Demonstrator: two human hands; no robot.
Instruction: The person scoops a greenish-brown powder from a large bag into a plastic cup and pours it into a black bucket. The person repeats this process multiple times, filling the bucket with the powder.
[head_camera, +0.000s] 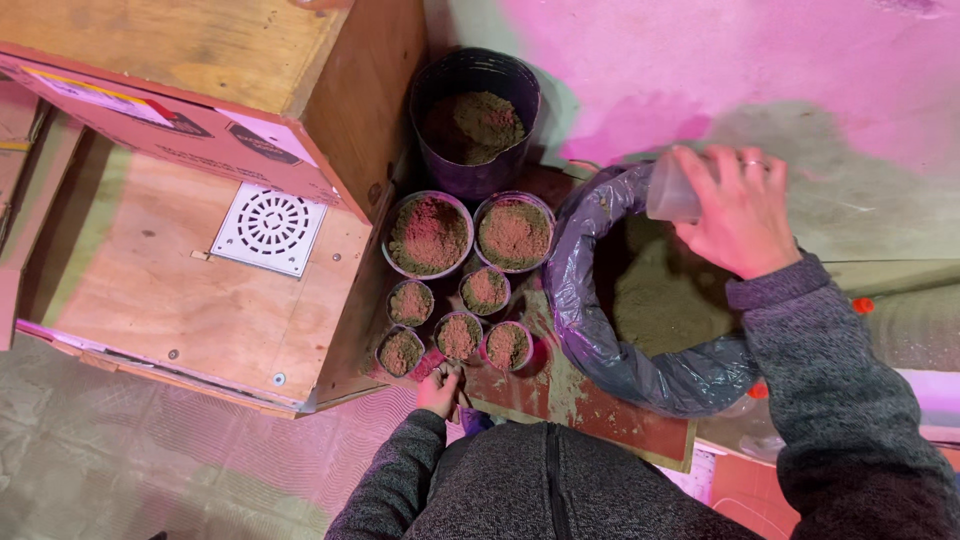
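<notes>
Pink-lit floor, near to far: left hand (440, 388) curled narrowly on a small thin stick, touching the nearest small soil-filled pots (458, 335); right hand (735, 212) gripping a clear plastic cup (672, 190), mouth pointing left, above the grey plastic soil bag (600, 340).

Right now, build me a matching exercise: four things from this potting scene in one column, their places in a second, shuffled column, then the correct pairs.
Things:
1. Clear plastic cup
2. White round-slotted vent grille
3. Tall black plastic pot of soil
4. Grey plastic bag of soil

Places:
A. Against the pink wall, behind the two larger filled pots
B. In the right hand
C. Right of the small filled pots, rim rolled down
D. Set into the plywood box panel

Pairs: 1-B, 2-D, 3-A, 4-C
</notes>
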